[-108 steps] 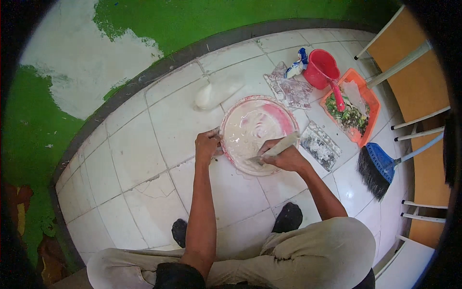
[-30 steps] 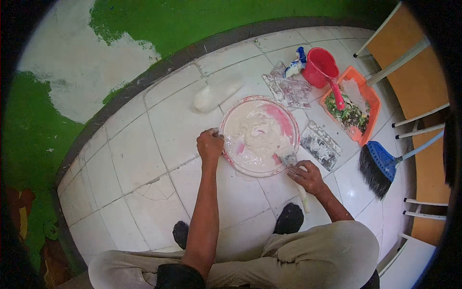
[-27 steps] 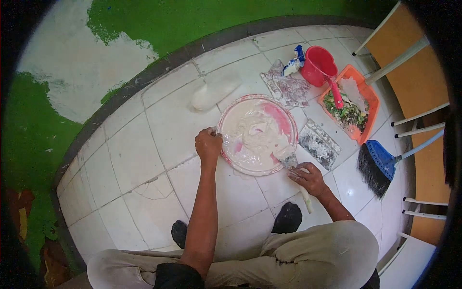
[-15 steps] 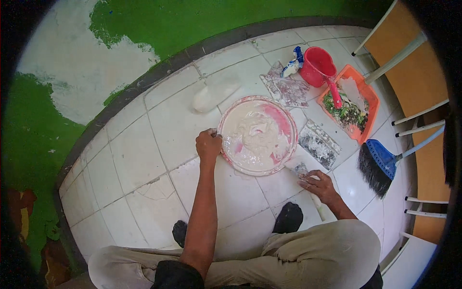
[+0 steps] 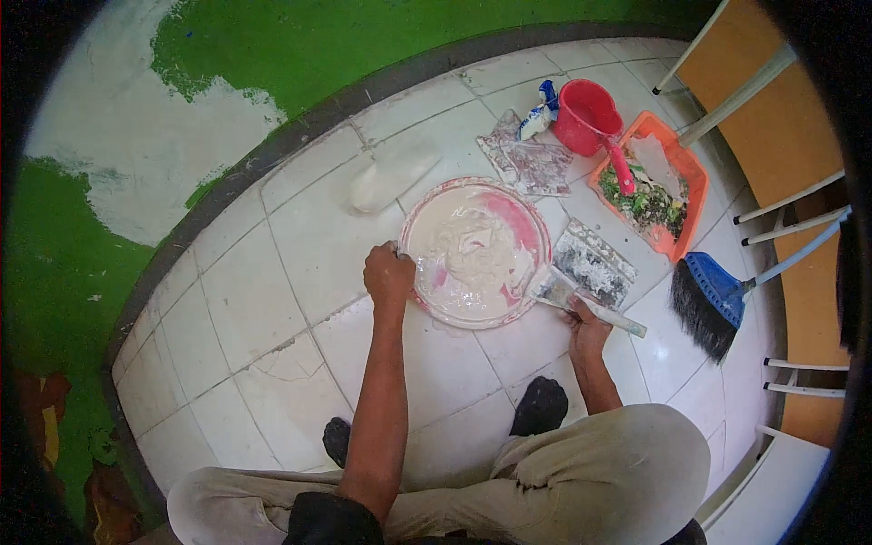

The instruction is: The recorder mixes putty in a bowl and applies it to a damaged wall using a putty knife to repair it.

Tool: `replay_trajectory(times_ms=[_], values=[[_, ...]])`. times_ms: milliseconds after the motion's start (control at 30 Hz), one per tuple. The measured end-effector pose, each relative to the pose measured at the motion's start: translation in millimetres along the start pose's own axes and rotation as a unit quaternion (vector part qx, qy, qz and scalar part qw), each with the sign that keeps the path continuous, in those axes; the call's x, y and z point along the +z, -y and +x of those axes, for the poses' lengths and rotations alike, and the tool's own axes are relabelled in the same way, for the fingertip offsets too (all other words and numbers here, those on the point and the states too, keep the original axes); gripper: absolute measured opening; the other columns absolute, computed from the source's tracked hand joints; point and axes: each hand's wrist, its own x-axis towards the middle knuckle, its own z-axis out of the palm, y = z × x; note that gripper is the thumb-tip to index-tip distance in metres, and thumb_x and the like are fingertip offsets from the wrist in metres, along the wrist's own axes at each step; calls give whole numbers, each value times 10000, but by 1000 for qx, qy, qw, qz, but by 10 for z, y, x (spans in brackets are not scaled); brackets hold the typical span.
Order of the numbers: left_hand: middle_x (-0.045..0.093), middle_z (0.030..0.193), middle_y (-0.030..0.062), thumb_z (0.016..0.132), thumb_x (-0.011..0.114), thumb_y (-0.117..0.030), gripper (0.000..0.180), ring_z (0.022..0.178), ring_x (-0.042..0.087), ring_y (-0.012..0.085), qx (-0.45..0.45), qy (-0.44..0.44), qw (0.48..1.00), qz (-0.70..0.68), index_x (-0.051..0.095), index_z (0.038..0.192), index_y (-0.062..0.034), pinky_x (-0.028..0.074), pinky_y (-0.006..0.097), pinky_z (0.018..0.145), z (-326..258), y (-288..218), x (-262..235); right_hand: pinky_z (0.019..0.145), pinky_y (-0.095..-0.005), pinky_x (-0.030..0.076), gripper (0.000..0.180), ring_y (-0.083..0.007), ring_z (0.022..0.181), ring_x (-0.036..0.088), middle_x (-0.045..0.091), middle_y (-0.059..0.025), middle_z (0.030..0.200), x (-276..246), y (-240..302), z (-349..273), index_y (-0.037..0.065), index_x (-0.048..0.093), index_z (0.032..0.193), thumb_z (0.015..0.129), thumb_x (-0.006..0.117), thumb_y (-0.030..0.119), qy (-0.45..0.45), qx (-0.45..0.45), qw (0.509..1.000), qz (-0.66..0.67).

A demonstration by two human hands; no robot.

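A round red basin (image 5: pixel 409 213) of thick white paste (image 5: pixel 459 238) sits on the tiles before me. My left hand (image 5: pixel 390 274) is closed on its left rim. In my right hand (image 5: pixel 589 327) is a putty knife (image 5: pixel 618 318), its pale handle pointing right. The blade, smeared with paste, reaches over the basin's right rim into the paste's edge. Just beyond that hand lies a flat, paste-caked plate (image 5: pixel 595 263), and a second caked plate (image 5: pixel 527 159) rests behind the basin. My right fingers are partly hidden by the handle.
A red dipper (image 5: pixel 588 113) and a blue-white crumpled packet (image 5: pixel 538 118) stand at the back. An orange dustpan (image 5: pixel 698 191) holds debris, near a blue broom (image 5: pixel 713 295). A white bag (image 5: pixel 392 182) lies behind the basin; chairs (image 5: pixel 754 109) line the right. A green wall (image 5: pixel 300 45) curves behind.
My right hand has moved a little left and up, turning the putty knife so its handle now points right and its blade reaches over the rim. My left hand stays on the basin.
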Motion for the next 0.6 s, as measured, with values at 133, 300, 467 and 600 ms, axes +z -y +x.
replay_trajectory(times_ms=[133, 300, 467, 600], values=[[642, 930, 228, 739, 579, -102, 194, 860, 643, 405, 13, -14, 999, 27, 680, 868, 2, 520, 485, 762, 11, 57, 49, 547, -300, 567, 333, -198, 734, 659, 662, -93, 918, -225, 69, 40, -18, 606, 1062, 765, 750, 29, -13, 8, 1000, -1], [650, 936, 208, 750, 576, -102, 203, 856, 649, 398, 11, -23, 999, 43, 690, 888, -6, 526, 484, 769, 51, 87, 114, 684, -330, 570, 159, -185, 757, 652, 671, -71, 843, -199, 468, -64, 4, 649, 975, 823, 692, 26, 9, -65, 996, -60], [650, 927, 212, 757, 566, -90, 193, 856, 647, 405, 11, -11, 999, 42, 685, 877, 4, 523, 493, 773, 51, 5, 44, 774, -356, 532, 136, -219, 901, 637, 678, -90, 930, 129, 347, 220, 52, 701, 934, 801, 672, 41, 344, -557, 573, -493], [649, 895, 229, 750, 566, -78, 156, 851, 649, 414, 41, 4, 998, 53, 666, 830, 11, 527, 489, 761, 92, 18, 50, 864, -386, 526, 367, -286, 1048, 597, 653, -81, 1171, -77, 325, 150, 113, 696, 1106, 754, 596, 131, 443, -556, 496, -499]])
